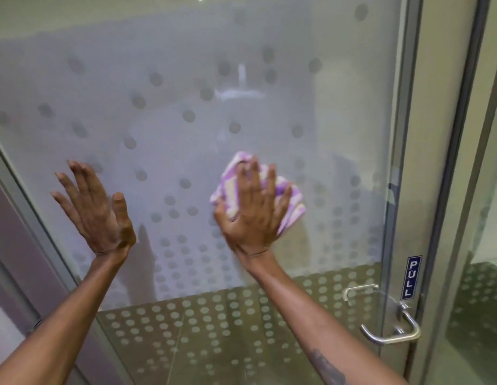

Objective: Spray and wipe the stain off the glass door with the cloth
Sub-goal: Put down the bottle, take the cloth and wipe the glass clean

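Two bare forearms reach up from the bottom of the frame toward a frosted glass door (186,107) patterned with round dots. The right forearm carries a dark tattoo (326,366) near the lower edge. The left hand (96,211), left of centre, is flat with its fingers (75,179) spread and pointing to the upper left; it holds nothing and appears to rest on the glass. The right hand (254,209), at centre, presses a bunched purple-and-white striped cloth (290,202) against the glass, fingers splayed over it and pointing up. The cloth shows above and to the right of the hand, its longer side running from upper left to lower right. No stain can be made out on the glass. At lower right, a metal lever handle (389,333) sits on the door's edge, with a blue "PULL" sign (410,277) just above it on the metal door frame (436,134).
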The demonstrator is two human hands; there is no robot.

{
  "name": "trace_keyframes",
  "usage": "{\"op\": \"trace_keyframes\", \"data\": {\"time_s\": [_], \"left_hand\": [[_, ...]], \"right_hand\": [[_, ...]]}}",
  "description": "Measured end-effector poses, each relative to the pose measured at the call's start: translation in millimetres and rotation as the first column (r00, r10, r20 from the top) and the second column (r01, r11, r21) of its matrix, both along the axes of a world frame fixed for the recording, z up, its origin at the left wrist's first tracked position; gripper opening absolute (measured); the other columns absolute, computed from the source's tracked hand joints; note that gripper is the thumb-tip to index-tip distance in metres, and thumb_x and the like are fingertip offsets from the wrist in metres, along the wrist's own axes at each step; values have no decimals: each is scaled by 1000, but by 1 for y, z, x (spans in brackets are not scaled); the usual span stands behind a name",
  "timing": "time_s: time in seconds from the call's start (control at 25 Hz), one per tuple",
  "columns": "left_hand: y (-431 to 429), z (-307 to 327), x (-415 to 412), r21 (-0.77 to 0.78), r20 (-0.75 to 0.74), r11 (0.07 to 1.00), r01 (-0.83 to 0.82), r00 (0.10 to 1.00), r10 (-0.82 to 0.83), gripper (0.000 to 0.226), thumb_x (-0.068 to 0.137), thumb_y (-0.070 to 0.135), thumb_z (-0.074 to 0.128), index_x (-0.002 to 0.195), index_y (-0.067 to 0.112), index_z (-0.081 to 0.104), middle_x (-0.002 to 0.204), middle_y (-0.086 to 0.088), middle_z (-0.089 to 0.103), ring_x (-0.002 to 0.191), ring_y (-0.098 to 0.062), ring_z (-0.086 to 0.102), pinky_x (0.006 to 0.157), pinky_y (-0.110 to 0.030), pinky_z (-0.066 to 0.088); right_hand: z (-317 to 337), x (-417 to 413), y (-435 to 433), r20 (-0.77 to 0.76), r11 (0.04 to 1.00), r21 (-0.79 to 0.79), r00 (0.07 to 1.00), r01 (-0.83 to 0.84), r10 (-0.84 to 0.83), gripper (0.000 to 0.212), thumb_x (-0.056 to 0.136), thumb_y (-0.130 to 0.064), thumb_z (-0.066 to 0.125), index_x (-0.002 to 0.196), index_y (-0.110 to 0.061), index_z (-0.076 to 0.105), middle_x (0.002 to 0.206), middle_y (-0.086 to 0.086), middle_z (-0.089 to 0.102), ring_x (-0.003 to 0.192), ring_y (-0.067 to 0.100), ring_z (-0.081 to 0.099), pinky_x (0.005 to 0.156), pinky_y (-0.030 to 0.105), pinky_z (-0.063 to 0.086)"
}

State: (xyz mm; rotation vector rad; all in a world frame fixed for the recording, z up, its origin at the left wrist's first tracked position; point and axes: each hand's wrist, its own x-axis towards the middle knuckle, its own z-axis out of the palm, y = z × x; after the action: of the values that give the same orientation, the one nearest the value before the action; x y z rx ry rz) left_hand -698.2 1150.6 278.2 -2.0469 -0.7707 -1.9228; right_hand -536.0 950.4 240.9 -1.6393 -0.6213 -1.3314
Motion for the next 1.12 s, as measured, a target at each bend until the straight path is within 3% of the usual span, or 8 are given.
{"op": "trace_keyframes", "data": {"time_s": [0.08, 0.2, 0.36, 0.56, 0.72, 0.88, 1.0, 1.12], "left_hand": [[-2, 0, 0, 2, 3, 1000, 11, 1000, -11, 77, 105, 55, 10, 163, 5, 13, 171, -14, 12, 158, -26, 1, 125, -62, 0], [-8, -1, -2, 6, -1, 1000, 21, 1000, -21, 76, 106, 53, 12, 163, 3, 15, 171, -16, 14, 159, -36, 5, 124, -64, 1], [-12, 0, -4, -23, -7, 999, 43, 999, -43, 72, 106, 47, 18, 163, 3, 14, 171, -18, 13, 157, -45, 8, 122, -69, 4], [-13, -1, -4, -64, -24, 997, 37, 999, -38, 73, 105, 53, 15, 164, 10, 11, 172, -11, 9, 159, -39, 5, 123, -67, 4], [-7, -3, -5, -79, -31, 996, 38, 999, -41, 73, 105, 56, 14, 165, 15, 8, 173, -1, 3, 159, -25, -2, 125, -64, 2], [-2, -2, -4, -81, -48, 996, 23, 998, -27, 74, 105, 55, 14, 165, 13, 7, 173, -4, 5, 160, -32, 2, 126, -62, 1], [-4, -1, -4, -78, -56, 996, 38, 998, -42, 75, 105, 55, 15, 165, 9, 9, 173, -4, 5, 160, -33, 2, 126, -58, -2], [-6, 0, -7, -83, -57, 995, 58, 996, -63, 76, 105, 55, 14, 164, 8, 8, 173, -3, 3, 160, -33, 1, 127, -52, -7]], "right_hand": [[-29, -16, 13, 151, 978, -196, 983, -76, 107, 70, 93, -53, 54, 156, -26, 42, 165, -5, 38, 157, 24, 28, 126, 59, 15], [-87, -1, -7, 344, 900, -436, 924, -1, 167, 69, 93, -53, 57, 155, -27, 44, 164, -5, 39, 158, 22, 26, 128, 58, 12], [-136, 63, -79, 392, 868, -477, 917, 140, 68, 75, 94, -63, 55, 159, -30, 37, 169, -6, 28, 158, 23, 26, 128, 59, 9], [-95, 121, -136, 136, 955, -260, 984, 144, -111, 68, 101, -57, 39, 162, -29, 28, 171, -1, 22, 157, 27, 25, 124, 63, 21], [-22, 127, -138, -39, 989, 31, 989, 146, -144, 67, 97, -53, 52, 154, -18, 44, 160, 8, 45, 151, 29, 39, 121, 58, 31], [71, 97, -101, -104, 968, 218, 989, 125, -104, 72, 94, -53, 62, 153, -16, 47, 160, 4, 47, 151, 24, 40, 124, 50, 29], [99, 44, -40, 123, 997, 78, 992, 7, -17, 69, 91, -49, 62, 151, -15, 51, 157, 5, 50, 149, 25, 43, 126, 49, 27], [43, 7, -2, 360, 954, -299, 923, -25, 137, 66, 94, -47, 59, 152, -17, 50, 161, 3, 46, 153, 26, 37, 128, 52, 19]]}}
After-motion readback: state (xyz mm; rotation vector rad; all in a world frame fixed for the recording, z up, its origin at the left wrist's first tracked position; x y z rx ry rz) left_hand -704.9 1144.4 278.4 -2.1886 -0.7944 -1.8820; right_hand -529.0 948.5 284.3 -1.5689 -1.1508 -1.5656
